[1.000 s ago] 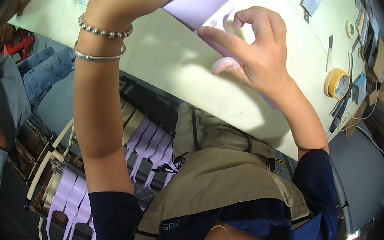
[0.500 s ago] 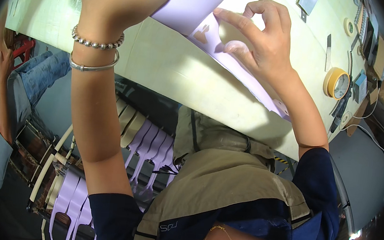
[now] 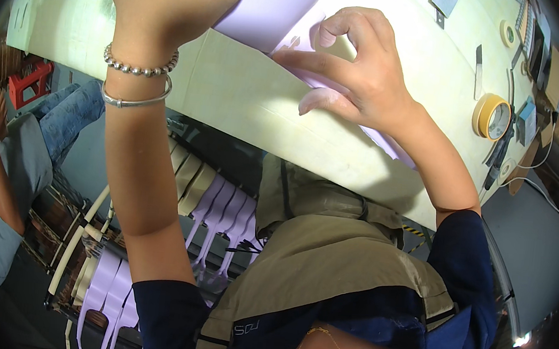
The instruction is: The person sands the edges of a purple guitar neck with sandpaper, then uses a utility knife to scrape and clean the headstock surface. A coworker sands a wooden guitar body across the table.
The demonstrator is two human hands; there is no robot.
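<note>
The smooth, lilac sheet piece (image 3: 271, 13) lies along the near edge of the pale yellow-green, satin-topped table (image 3: 227, 92); its broad end curves softly, then tapers to a strip passing under the bare right hand (image 3: 360, 68). I see that hand spread wide, thumb well apart from the index finger, whose tip is at the strip's edge; a whitish, powdery film coats the thumb. The bare left hand (image 3: 175, 3) overlaps the broad end, but its fingers run out of my view, so from here I cannot tell how they grip. On that wrist I count 2 silver-coloured metal bracelets (image 3: 139, 69), 1 beaded and 1 a plain bangle. To the right I have the round, yellow tape roll (image 3: 482, 115) and, above it, the thin, flat, grey blade (image 3: 478, 71). Below the table, similar glossy, forked lilac pieces (image 3: 218, 212) hang in a row.
</note>
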